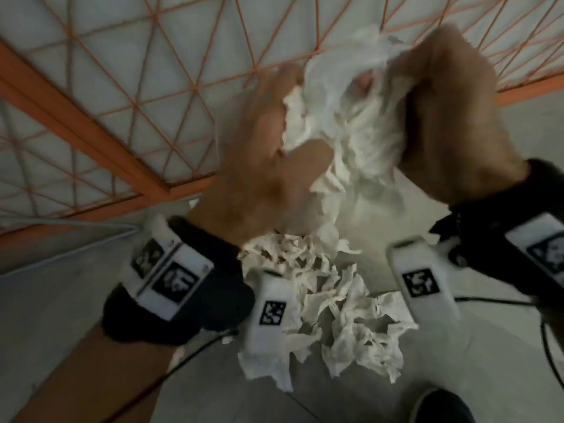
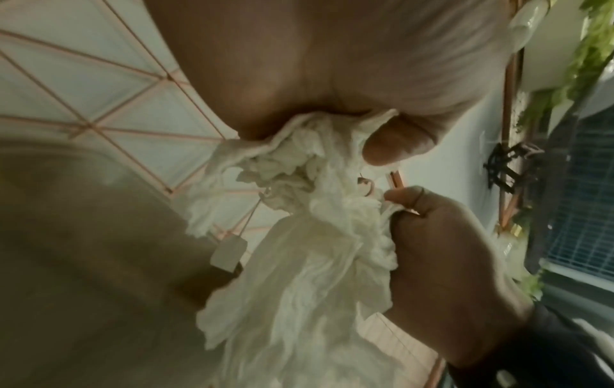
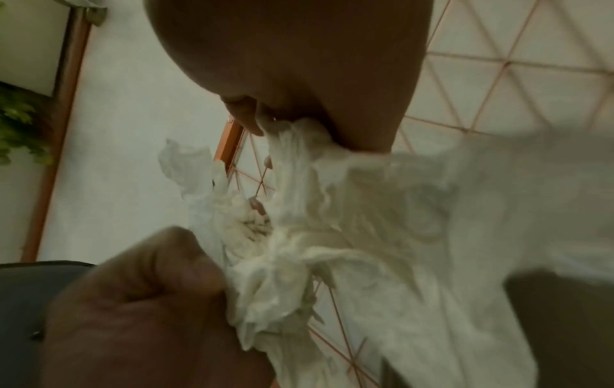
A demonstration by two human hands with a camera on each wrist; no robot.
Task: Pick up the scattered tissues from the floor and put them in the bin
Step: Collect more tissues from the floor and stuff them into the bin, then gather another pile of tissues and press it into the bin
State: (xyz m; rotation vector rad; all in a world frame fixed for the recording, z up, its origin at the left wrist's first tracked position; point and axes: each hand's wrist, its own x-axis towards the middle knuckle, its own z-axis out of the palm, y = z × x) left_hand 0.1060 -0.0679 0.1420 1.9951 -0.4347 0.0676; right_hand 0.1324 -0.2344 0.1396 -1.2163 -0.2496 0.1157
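A: Left hand (image 1: 259, 166) curls its fingers into the raised tissue wad (image 1: 345, 123); right hand (image 1: 451, 117) clamps the wad's other side. Loose tissues (image 1: 329, 303) lie on the floor (image 1: 61, 300) beneath.

B: Advice: squeeze the trailing ends inward before carrying. Bin not identifiable here; the orange wire grid (image 1: 91, 102) stands behind.

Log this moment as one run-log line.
left hand: grips tissue bundle | right hand: grips same bundle | tissue pile: on floor | bin: unseen
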